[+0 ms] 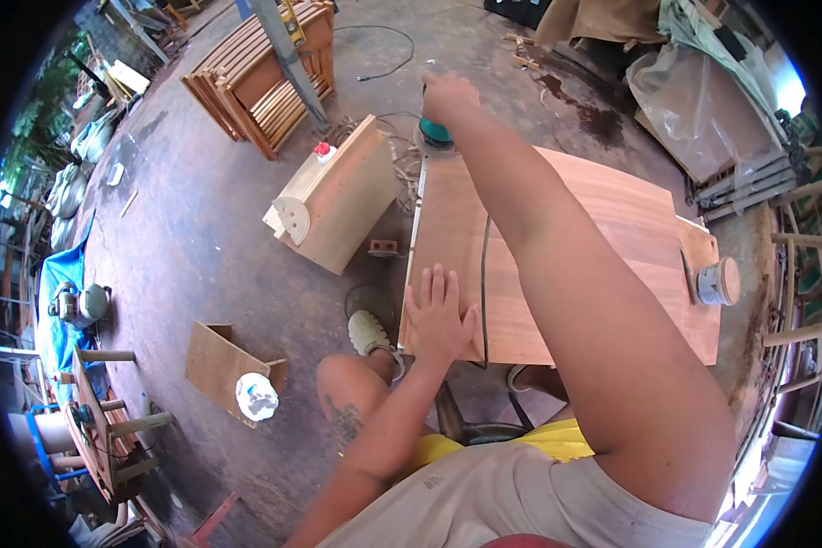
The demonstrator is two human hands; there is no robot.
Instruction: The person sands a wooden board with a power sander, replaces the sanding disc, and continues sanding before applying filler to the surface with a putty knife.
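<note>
A wide, reddish-brown wooden panel (603, 210) lies flat in front of me. My left hand (438, 315) rests palm down on its near left part, fingers spread. At the far left corner, my right hand (452, 96) is closed over the top of a teal orbital sander (436, 132), whose round pad sits at the panel's edge. The fingers' far side is partly hidden. A dark power cord (485, 292) runs across the panel, just right of my left hand. On the right end stands a labelled jar (719, 281).
Left of the panel stands a pale wooden box (338, 205) with a red-capped bottle (323, 152) on it. Stacked slatted wooden frames (265, 78) lean beside a metal post (292, 64). A small wooden stand (224, 370) holds a white container (257, 397). Cords lie on the floor.
</note>
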